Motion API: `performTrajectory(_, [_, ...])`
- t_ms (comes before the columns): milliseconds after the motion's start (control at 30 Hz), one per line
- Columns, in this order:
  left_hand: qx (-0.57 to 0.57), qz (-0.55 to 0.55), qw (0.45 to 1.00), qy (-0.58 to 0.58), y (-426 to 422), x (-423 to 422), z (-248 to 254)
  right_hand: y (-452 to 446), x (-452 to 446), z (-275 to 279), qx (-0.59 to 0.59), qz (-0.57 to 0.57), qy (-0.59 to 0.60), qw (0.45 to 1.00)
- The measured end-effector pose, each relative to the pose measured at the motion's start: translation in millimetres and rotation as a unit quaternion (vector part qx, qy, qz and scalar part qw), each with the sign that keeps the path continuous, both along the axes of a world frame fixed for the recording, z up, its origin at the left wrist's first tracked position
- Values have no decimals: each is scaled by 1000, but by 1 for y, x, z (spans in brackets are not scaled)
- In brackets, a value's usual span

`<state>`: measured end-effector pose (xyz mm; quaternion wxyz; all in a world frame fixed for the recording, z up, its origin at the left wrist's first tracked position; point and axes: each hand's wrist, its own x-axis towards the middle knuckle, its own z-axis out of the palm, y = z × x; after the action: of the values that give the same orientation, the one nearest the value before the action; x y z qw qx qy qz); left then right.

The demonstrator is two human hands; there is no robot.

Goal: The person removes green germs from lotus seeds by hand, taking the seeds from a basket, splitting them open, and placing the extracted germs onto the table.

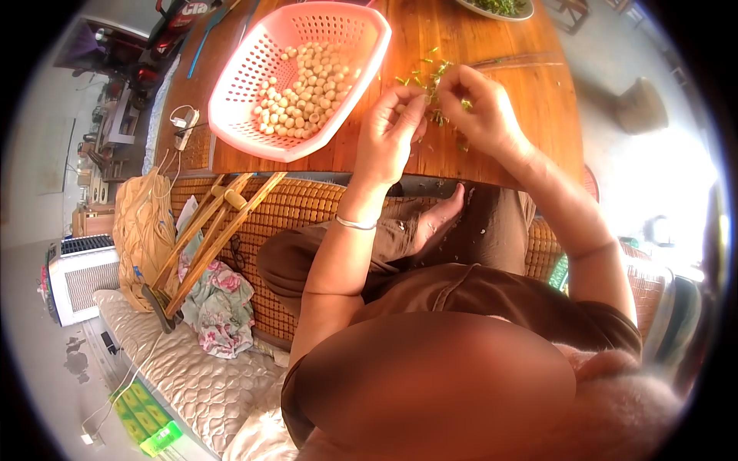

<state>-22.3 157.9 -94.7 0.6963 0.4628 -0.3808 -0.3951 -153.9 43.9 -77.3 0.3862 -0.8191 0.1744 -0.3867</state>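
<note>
1. Two hands are working close together, apart from each other, over one wooden worktop point(550, 107).
2. The left hand point(390, 129), at 12 o'clock, is curling its fingers nearly closed, thumb against forefinger; I cannot tell what it is gripping.
3. The right hand point(478, 111), towards 1 o'clock, is bringing thumb and forefinger together; whatever may be between them is too small to tell.
4. One pink basket point(250, 69) is standing at 11 o'clock, holding dozens of pale round seeds point(307, 92), too many for an exact count.
5. One plate point(496, 15) is sitting at 1 o'clock, holding uncounted green pieces.
6. Numerous green bits point(417, 79) are lying loose around the hands.
</note>
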Motion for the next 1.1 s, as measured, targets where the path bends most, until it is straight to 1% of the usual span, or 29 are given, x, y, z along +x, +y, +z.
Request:
performTrajectory(133, [-6,-3,1000,26,-1,1,-1,0,0,3,10,17,6,1000])
performTrajectory(233, [-16,-2,999,45,-1,1,0,2,1,3,10,9,-19,1000])
performTrajectory(300, [-18,-5,998,52,-1,2,-1,3,1,9,-40,20,-16,999])
performTrajectory(333, [-23,-1,999,49,-2,2,-3,3,0,10,-40,20,-16,999])
performTrajectory(400, [-28,4,999,47,-2,2,-4,4,0,12,-94,29,-10,995])
performTrajectory(500, [-35,9,999,39,-2,0,-4,3,0,11,-112,19,5,994])
performTrajectory(600, [-15,42,999,5,-1,-3,-2,3,-1,9,-122,6,20,992])
performTrajectory(667, [-5,58,998,-36,-1,-3,-2,2,0,6,-124,1,16,992])
performTrajectory(800, [10,46,997,-58,-1,-2,0,3,1,5,-127,-8,9,992])
performTrajectory(900, [3,35,998,-49,-1,-2,-1,3,1,2,-93,-11,5,996])
performTrajectory(967, [7,25,1000,-10,-1,-1,-1,2,0,2,-90,-11,3,996])
performTrajectory(1100, [2,12,1000,14,-1,0,-1,-1,-1,-2,-64,-12,9,998])
